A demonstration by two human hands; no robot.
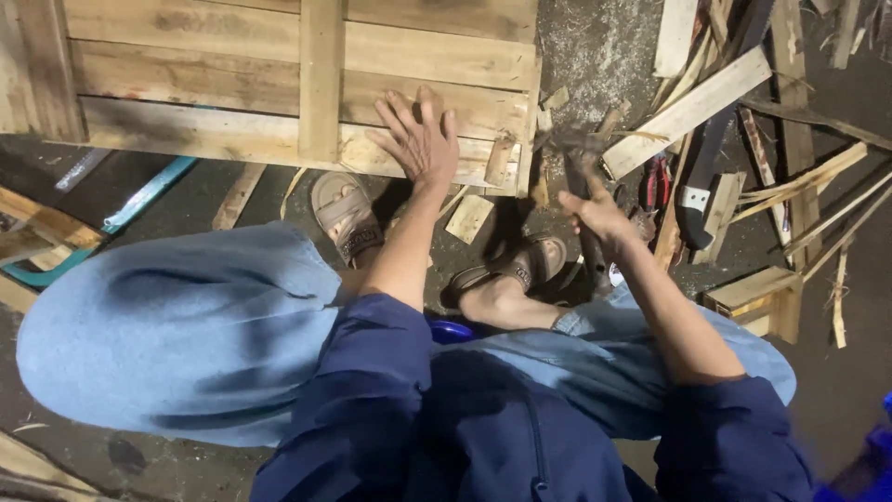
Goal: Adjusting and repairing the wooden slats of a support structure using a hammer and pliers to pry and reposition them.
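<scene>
Fingers [401, 116] of the left hand [420, 144] lie spread flat on the pallet [279, 84], near its lower right corner. Right hand [599, 216] is closed round a hammer [583, 158] handle (head blurred), just right of that corner, above scrap slats [692, 112] on the floor.

Dark blue sleeves [372, 372], light blue trousers [177, 325], tan strapped sandals [346, 216].
</scene>
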